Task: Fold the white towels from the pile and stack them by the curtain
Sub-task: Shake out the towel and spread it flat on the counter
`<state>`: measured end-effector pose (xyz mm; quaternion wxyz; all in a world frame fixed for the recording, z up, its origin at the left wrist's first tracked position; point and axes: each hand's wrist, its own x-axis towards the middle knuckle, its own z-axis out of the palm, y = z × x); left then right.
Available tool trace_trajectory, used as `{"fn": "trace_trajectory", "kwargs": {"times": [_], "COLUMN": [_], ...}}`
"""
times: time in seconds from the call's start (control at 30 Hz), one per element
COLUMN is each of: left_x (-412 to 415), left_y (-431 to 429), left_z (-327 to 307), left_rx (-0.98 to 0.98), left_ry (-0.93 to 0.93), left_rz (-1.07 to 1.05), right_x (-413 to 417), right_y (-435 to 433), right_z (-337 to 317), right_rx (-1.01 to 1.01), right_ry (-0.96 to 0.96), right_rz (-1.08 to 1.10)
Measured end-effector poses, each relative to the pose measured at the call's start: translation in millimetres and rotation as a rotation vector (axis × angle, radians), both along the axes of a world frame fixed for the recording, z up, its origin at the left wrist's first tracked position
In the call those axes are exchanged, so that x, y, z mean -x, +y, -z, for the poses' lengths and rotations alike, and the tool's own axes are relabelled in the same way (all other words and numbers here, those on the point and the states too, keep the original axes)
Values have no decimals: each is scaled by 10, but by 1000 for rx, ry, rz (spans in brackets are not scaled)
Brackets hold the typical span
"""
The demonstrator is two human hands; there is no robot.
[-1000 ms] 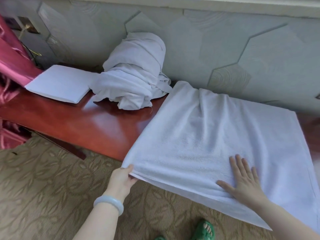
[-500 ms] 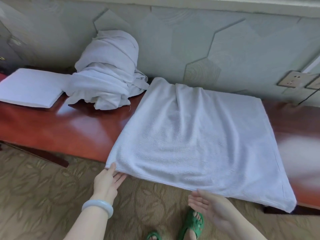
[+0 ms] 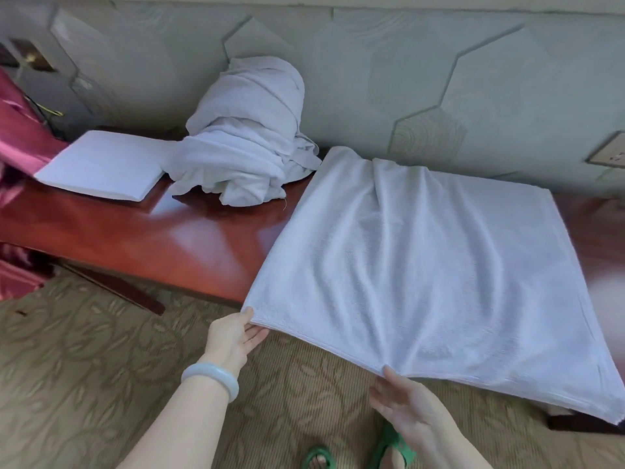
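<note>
A white towel (image 3: 422, 265) lies spread on the red-brown wooden table (image 3: 152, 238), its near edge hanging over the front. My left hand (image 3: 233, 336) pinches the towel's near-left corner, thumb on top and fingers beneath. My right hand (image 3: 402, 401) is palm-up below the near edge with fingers straight; its thumb tip touches the edge where the folds bunch together. The pile of crumpled white towels (image 3: 247, 137) leans against the wall. A folded white towel (image 3: 101, 167) lies flat at the table's left end, beside the red curtain (image 3: 17, 140).
A patterned grey-green wall runs behind the table, with a socket (image 3: 608, 154) at the right. Beige patterned carpet covers the floor, and my feet in green sandals (image 3: 392, 448) stand at the bottom edge. A dark table leg (image 3: 135, 296) slants down at the left.
My right hand left the towel's top, where it lay flat, and dropped below the near edge; its thumb now touches that edge. My left hand keeps the near-left corner.
</note>
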<state>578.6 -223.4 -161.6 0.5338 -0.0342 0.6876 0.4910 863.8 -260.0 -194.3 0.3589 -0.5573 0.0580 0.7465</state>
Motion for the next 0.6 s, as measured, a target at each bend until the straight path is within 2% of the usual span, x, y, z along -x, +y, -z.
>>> {"fn": "trace_trajectory", "kwargs": {"times": [0.1, 0.17, 0.2, 0.3, 0.33, 0.4, 0.47, 0.6], "left_x": [-21, -47, -61, -162, -239, -428, -599, -839], "left_y": [-2, 56, 91, 212, 254, 351, 467, 691], "left_z": [20, -55, -101, -194, -223, -223, -150, -30], "left_rx": [28, 17, 23, 84, 15, -138, -183, -75], "left_ry": [30, 167, 329, 1076, 1230, 1316, 1333, 1367], "left_rz": [32, 92, 171, 522, 634, 882, 1112, 1469], "right_x": [-55, -146, -203, -355, -409, -508, -641, -1042], "right_y": [0, 53, 66, 2, -31, -52, 76, 655], "right_z": [88, 71, 69, 60, 23, -179, -399, -516], "right_rx": [-57, -77, -56, 10, 44, 62, -78, -431], "right_ry": [67, 116, 121, 12, -24, -118, -347, -1139], "right_rz": [213, 375, 417, 361, 279, -29, -308, -417]}}
